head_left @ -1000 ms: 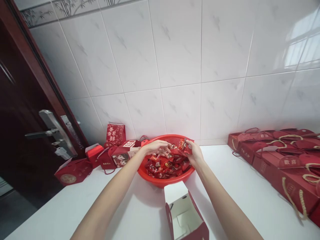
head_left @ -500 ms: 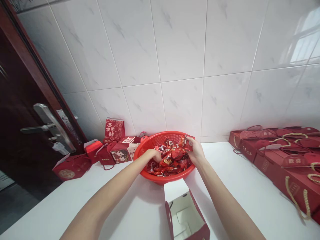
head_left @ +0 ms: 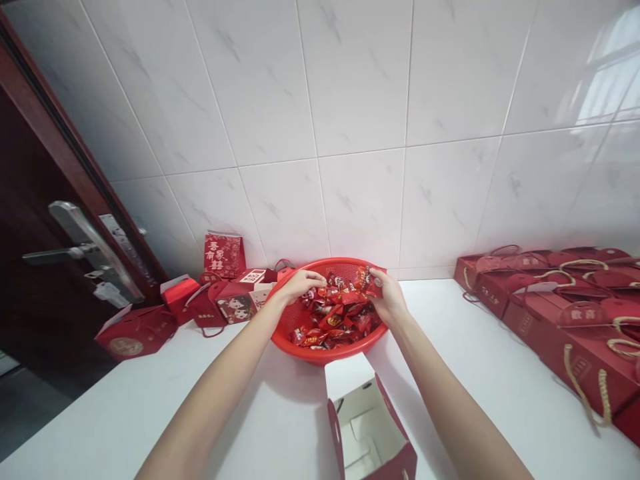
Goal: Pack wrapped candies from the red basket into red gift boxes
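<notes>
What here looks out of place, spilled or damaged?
Nothing looks spilled or damaged; the loose red-wrapped sweets lie inside the red plastic basket. Only the small red cardboard boxes at left look askew, standing at mixed angles.

**White tiled wall behind a white counter**

The wall (head_left: 360, 100) has large white tiles with grey marks. The counter (head_left: 280, 427) is white. At left is a dark red door (head_left: 30, 220) with a metal handle (head_left: 95, 247). Window light reflects at upper right.

You're in tiled room, exact kind unclear: glossy white marble-patterned wall tiles (head_left: 360, 200) ahead, dark reddish-brown door (head_left: 30, 287) with silver metal lever handle (head_left: 93, 250) at left.
</notes>
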`<action>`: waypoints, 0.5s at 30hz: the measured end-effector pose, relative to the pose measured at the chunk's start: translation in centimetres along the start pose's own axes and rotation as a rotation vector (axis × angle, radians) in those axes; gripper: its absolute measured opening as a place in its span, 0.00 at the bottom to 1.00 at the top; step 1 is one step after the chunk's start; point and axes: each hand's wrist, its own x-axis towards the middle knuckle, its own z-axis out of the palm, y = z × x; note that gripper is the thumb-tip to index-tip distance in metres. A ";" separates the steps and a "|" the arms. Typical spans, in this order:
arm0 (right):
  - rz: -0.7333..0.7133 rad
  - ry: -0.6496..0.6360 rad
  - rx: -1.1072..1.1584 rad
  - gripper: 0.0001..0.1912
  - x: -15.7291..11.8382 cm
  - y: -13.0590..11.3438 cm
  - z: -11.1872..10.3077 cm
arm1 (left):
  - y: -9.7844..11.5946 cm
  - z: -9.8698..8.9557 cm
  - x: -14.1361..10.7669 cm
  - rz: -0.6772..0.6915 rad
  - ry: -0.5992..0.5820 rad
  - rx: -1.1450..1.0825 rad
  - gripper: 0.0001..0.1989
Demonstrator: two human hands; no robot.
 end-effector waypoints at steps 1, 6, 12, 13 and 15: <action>-0.001 -0.002 -0.006 0.04 0.0 0.0 0.0 | 0.0 0.0 -0.1 -0.001 0.023 -0.015 0.06; -0.009 -0.007 -0.042 0.05 0.3 0.1 -0.3 | -0.2 -0.2 0.0 -0.028 0.097 0.026 0.04; -0.011 -0.009 -0.054 0.05 0.3 0.1 -0.3 | -0.7 -0.4 0.1 -0.020 0.034 0.102 0.06; -0.012 -0.004 -0.051 0.05 0.2 0.1 -0.2 | -1.0 -0.4 0.2 -0.034 0.016 0.145 0.07; -0.012 0.003 -0.041 0.04 0.1 0.0 -0.1 | -1.6 -0.4 0.4 -0.053 -0.005 0.254 0.10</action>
